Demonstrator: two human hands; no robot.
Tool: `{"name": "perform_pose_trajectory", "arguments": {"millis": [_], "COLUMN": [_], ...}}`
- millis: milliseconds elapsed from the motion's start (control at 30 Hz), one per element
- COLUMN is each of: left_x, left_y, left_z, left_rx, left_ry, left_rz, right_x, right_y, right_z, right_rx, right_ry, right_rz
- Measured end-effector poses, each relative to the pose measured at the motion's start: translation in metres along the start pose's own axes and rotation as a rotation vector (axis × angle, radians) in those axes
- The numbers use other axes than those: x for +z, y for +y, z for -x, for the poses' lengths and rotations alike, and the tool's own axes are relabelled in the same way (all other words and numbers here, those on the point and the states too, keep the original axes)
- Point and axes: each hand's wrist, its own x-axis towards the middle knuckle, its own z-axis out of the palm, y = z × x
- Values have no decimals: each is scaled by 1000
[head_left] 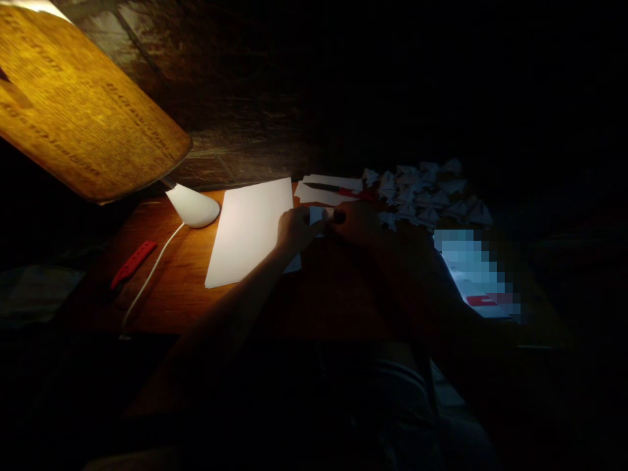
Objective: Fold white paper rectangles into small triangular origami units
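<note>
Between my two hands is a small piece of white paper (pixel 317 214), held just above the wooden table. My left hand (pixel 294 229) pinches its left side, thumb toward the right. From the other side, my right hand (pixel 354 221) grips the paper's right end; its fingers are dim in shadow. A stack of white paper sheets (pixel 252 226) lies beneath and left of my left hand. Behind my hands, a knife with a red handle (pixel 346 191) rests on white paper strips (pixel 318 180). Fine folds in the held piece are too dark to make out.
Several folded paper pieces (pixel 407 196) crowd the back right of the table (pixel 181 288). A lit phone-like screen (pixel 483 281), partly pixelated, lies at right. A lamp with a printed shade (pixel 98 111) and white base (pixel 193 206) leans in at left, near a red-handled object (pixel 133 263).
</note>
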Motion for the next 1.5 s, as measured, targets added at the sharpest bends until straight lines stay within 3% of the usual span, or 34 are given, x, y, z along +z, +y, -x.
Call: {"name": "perform_pose_trajectory", "arguments": {"millis": [400, 833, 1133, 1500], "left_x": [-5, -7, -13, -16], "left_y": [-11, -9, -11, -17], "left_z": [-3, -1, -4, -5], "left_rx": [109, 71, 148, 208], "left_ry": [-47, -115, -167, -201], "left_rz": [85, 185, 179, 167], "right_x": [1, 3, 2, -11], "right_y": [2, -7, 4, 10], "right_z": [0, 4, -3, -4], "right_rx": [-3, 30, -77, -208], "right_ry": [-9, 26, -3, -152], "right_rz": [-11, -11, -59, -149]}}
